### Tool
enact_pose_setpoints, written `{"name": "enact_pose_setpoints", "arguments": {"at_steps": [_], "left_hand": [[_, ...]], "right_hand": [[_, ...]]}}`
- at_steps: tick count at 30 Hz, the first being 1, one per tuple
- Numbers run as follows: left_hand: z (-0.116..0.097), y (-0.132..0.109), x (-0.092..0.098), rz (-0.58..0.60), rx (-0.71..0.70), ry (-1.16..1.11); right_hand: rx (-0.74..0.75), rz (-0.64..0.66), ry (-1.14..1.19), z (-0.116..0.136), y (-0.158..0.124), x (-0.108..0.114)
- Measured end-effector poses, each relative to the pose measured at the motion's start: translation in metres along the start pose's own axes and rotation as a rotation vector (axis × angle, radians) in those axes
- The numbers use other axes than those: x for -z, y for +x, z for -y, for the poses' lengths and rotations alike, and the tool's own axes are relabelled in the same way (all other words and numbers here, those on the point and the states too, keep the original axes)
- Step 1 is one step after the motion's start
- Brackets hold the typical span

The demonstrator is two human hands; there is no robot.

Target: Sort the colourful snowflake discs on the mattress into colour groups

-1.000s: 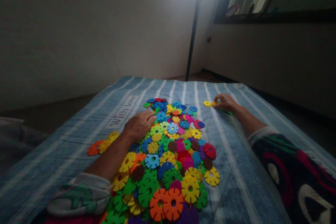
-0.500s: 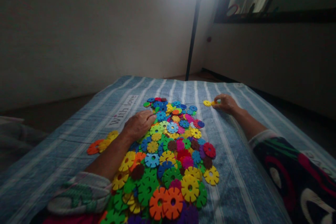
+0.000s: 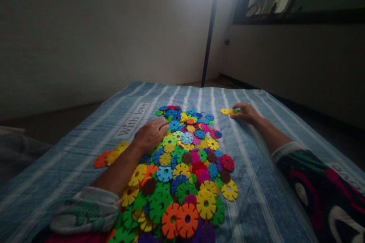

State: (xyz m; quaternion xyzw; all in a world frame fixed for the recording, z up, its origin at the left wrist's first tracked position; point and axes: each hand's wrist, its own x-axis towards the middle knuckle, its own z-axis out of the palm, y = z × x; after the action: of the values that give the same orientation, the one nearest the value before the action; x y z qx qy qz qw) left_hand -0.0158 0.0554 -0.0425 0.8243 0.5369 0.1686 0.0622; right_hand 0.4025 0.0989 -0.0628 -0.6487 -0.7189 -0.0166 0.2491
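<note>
A heap of colourful plastic gear-shaped discs [image 3: 185,159] lies on a blue striped cloth [image 3: 256,182]. My left hand [image 3: 151,134] rests palm down on the heap's left edge, fingers curled over the discs. My right hand [image 3: 245,112] is stretched out to the far right of the heap, its fingers pinched on a small orange-and-green piece beside a lone yellow disc [image 3: 224,111] that lies on the cloth.
A few orange and yellow discs [image 3: 110,156] lie apart on the left of the cloth. A dark pole [image 3: 210,38] stands in the room's corner behind the cloth. A dark window frame [image 3: 285,17] is at the upper right. Printed words "With love" [image 3: 131,120] mark the cloth.
Almost nothing has moved. My right hand has shifted very slightly by the yellow disc; my left hand stays on the heap.
</note>
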Motion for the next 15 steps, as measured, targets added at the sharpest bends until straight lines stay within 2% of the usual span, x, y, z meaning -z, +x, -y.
{"name": "enact_pose_setpoints", "arguments": {"at_steps": [6, 15], "left_hand": [[-0.002, 0.000, 0.001, -0.001, 0.022, 0.009], [-0.002, 0.000, 0.001, 0.022, 0.018, 0.010]], "right_hand": [[-0.013, -0.001, 0.040, -0.009, 0.000, 0.004], [-0.012, 0.022, -0.030, -0.012, -0.004, 0.005]]}}
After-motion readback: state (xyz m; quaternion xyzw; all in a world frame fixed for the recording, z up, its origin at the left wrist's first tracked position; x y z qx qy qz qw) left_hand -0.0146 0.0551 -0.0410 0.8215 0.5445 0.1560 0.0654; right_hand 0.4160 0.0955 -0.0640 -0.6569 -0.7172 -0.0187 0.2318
